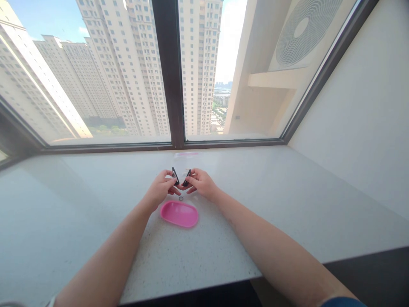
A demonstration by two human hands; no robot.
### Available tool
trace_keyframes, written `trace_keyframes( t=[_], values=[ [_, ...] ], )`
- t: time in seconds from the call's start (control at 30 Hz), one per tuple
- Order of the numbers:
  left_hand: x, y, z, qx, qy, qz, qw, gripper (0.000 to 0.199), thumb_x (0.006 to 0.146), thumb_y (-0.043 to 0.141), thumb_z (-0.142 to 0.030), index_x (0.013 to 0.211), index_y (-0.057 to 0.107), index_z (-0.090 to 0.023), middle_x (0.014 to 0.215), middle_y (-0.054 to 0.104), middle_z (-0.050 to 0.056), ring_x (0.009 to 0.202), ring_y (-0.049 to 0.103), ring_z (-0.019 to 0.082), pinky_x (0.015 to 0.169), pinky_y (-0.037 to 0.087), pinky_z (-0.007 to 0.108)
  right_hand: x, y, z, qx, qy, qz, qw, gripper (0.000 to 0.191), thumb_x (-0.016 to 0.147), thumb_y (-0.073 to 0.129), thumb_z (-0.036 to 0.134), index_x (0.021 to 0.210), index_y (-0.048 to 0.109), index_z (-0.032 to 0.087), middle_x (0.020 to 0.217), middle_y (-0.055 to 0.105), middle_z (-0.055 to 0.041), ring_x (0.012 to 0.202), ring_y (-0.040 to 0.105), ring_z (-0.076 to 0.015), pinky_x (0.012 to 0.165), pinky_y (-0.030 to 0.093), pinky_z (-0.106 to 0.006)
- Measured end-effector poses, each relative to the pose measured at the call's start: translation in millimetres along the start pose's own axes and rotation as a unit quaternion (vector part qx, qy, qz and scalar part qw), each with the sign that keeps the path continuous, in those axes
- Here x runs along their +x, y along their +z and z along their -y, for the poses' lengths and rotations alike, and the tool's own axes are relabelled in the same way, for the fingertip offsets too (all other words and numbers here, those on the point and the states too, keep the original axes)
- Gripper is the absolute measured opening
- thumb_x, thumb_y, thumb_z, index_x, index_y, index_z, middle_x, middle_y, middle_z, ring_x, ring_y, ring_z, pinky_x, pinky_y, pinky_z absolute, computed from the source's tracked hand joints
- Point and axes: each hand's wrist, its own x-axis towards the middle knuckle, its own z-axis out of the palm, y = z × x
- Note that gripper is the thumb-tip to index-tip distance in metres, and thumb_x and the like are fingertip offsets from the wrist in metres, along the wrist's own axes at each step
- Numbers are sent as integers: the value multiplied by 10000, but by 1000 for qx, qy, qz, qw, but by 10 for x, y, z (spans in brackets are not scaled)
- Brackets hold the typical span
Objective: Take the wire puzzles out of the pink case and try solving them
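Note:
My left hand [163, 186] pinches a slim black hair clip [174, 175] between thumb and fingers, held tilted. Opposite it, my right hand [202, 183] pinches a second, similar black hair clip [187, 177]. The lower ends of the two clips lean toward each other, with a small gap between them. Just below the hands, a small dark ring [181, 198] lies on the white speckled sill. Nearer to me sits a shallow pink oval dish or lid [179, 214], its hollow side up.
Behind my hands, close to the window frame [140, 147], lies a clear container [182, 158] with a pink edge. The pale sill [96, 200] spreads to both sides, with a white wall [358, 128] on the right. Its front edge drops off near my forearms.

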Motion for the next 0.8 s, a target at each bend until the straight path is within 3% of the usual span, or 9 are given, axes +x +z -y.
trace_keyframes(
  t=[0.2, 0.43, 0.8],
  values=[
    [9, -19, 28, -7, 0, 13, 1000, 304, 729, 599, -378, 917, 444, -196, 643, 677, 3, 514, 645, 173, 541, 417, 272, 5, 3, -24, -24, -4, 7, 1000, 260, 746, 655, 315, 892, 487, 180, 694, 661, -14, 675, 683, -190, 476, 536, -240],
    [4, -6, 31, -35, -5, 53, 998, 268, 740, 583, -317, 942, 449, -201, 631, 670, -7, 502, 633, 166, 557, 439, 285, -3, 13, -16, -53, -24, 9, 998, 202, 749, 641, 289, 854, 513, 174, 640, 648, -5, 570, 652, -156, 472, 523, -241],
    [-17, -33, 43, -119, -5, 66, 991, 173, 796, 536, -283, 935, 491, -191, 696, 687, 14, 518, 593, 123, 579, 434, 264, -40, 41, -27, -54, -25, 37, 998, 125, 775, 604, 227, 842, 509, 181, 652, 649, 0, 529, 636, -141, 452, 494, -218]
  ],
)
